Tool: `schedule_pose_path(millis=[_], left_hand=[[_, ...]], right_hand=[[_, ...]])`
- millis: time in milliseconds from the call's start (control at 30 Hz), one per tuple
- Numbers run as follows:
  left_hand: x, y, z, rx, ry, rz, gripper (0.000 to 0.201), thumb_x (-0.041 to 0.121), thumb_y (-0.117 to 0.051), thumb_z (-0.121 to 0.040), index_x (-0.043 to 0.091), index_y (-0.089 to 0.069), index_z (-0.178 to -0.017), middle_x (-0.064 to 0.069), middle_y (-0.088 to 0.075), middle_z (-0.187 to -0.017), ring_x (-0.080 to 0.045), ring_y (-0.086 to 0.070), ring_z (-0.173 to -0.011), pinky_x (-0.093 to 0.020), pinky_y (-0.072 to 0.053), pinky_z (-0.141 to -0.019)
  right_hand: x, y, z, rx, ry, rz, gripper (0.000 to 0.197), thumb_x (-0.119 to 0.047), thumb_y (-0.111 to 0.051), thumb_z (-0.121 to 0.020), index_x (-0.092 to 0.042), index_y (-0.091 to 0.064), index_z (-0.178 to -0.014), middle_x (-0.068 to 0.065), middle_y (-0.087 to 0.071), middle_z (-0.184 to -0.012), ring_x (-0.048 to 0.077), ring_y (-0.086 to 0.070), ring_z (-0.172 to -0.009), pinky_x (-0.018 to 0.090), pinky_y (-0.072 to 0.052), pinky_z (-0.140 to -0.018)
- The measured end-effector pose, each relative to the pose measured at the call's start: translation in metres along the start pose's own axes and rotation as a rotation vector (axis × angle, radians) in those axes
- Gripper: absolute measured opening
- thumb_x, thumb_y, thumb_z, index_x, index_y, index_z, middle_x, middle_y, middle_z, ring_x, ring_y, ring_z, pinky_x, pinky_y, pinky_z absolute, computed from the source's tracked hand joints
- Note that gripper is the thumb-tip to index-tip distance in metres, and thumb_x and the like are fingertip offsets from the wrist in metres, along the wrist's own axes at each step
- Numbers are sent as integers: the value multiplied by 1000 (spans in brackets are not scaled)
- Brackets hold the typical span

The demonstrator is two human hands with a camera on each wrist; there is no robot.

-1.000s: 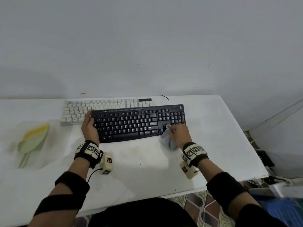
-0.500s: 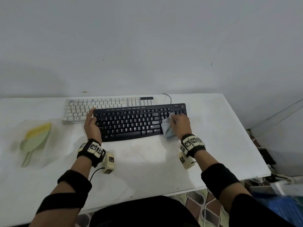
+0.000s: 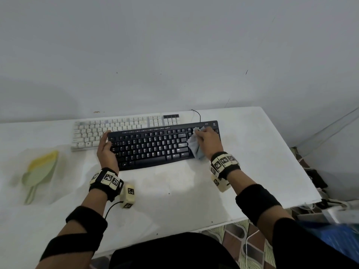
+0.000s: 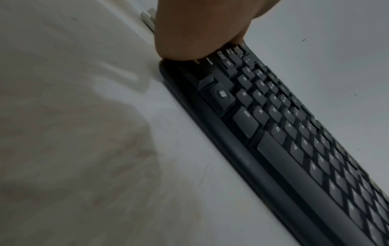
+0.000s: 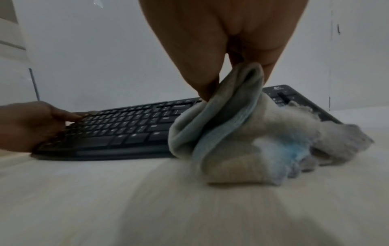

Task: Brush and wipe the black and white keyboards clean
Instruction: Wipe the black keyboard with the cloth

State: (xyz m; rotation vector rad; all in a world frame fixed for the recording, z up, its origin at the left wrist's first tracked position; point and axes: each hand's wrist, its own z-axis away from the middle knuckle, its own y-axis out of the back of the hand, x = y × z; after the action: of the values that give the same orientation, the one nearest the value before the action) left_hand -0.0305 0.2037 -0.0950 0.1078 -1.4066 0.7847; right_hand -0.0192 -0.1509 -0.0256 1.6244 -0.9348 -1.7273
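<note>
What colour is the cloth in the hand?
The cloth is pale blue-grey, seen best from the right wrist.

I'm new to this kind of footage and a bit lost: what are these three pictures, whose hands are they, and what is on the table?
There is no machine here: a person works with bare hands and wears three cameras. The head camera looks down over both arms; one camera on each wrist looks along that hand.

On the white table lies a black keyboard, with a white keyboard behind it and partly under it. To the left lies a blurred yellow-green object that I cannot identify.

The left hand rests on the black keyboard's left end, fingers straight, steadying it. The right hand grips a crumpled bluish-grey cloth and presses it on the keys at the right end. The banded squares on the wrists are markers.
</note>
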Motion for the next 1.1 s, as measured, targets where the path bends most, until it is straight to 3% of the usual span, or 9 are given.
schedule_pose_path(millis=[100,200,333,467,700,767,900,1033,1100], left_hand=[[-1,-1,-1,16,-4,-4,49,-2,-40,-97,25,-74,-120,2,-59,-145,-16,-53,-138,-42,-43,-117],[-1,0,0,10,-5,0,51,1,-41,-95,31,-77,-114,1,-60,-145,-18,-53,-138,-45,-43,-117],[4,-2,4,7,-14,-20,49,-1,-39,-97,28,-73,-117,4,-59,-144,-14,-52,-137,-40,-44,-116],[8,-3,6,-1,-11,-33,48,-1,-38,-98,24,-71,-123,4,-59,-143,-14,-54,-134,-39,-47,-113],[7,-3,6,3,-1,-16,49,-1,-38,-97,23,-71,-124,7,-61,-139,-15,-56,-134,-43,-48,-112],[10,-2,9,-6,-5,-26,49,-1,-39,-98,21,-69,-130,11,-60,-139,-9,-55,-132,-39,-46,-114],[15,-2,13,-53,-31,-63,54,-4,-37,-102,23,-60,-143,19,-57,-139,18,-52,-119,-14,-40,-108],[11,6,4,-94,11,-67,55,-1,-37,-99,33,-71,-126,17,-58,-144,-6,-49,-139,-36,-41,-118],[13,4,7,-84,14,-68,54,-1,-37,-98,33,-71,-124,17,-58,-142,-6,-50,-138,-35,-42,-116]], right_hand=[[13,-8,32,-29,44,111,34,-37,-45,-106,-14,-69,-115,-4,-55,-107,3,-50,-85,27,-47,-89],[23,-7,50,-32,135,195,27,-26,-56,-102,-15,-73,-120,8,-58,-112,22,-57,-97,25,-40,-85],[10,6,25,121,129,135,28,-23,-56,-102,-14,-72,-123,10,-59,-107,24,-54,-89,32,-48,-85],[2,5,3,30,113,133,31,-18,-51,-100,-13,-69,-125,18,-60,-119,35,-56,-105,39,-47,-89],[29,-7,47,39,184,106,23,-24,-66,-96,-17,-77,-115,4,-63,-104,21,-59,-89,31,-48,-83],[27,-1,41,49,142,111,23,-21,-67,-93,-19,-78,-112,2,-64,-97,17,-58,-83,32,-50,-82],[6,4,16,142,157,43,27,-19,-63,-96,-18,-74,-120,2,-64,-105,14,-55,-88,24,-41,-81],[-6,-2,3,112,131,41,28,-18,-60,-98,-15,-72,-123,6,-61,-112,14,-53,-93,23,-39,-87],[-4,-7,14,83,133,27,26,-19,-61,-98,-14,-72,-122,6,-62,-112,16,-56,-95,28,-46,-91]])
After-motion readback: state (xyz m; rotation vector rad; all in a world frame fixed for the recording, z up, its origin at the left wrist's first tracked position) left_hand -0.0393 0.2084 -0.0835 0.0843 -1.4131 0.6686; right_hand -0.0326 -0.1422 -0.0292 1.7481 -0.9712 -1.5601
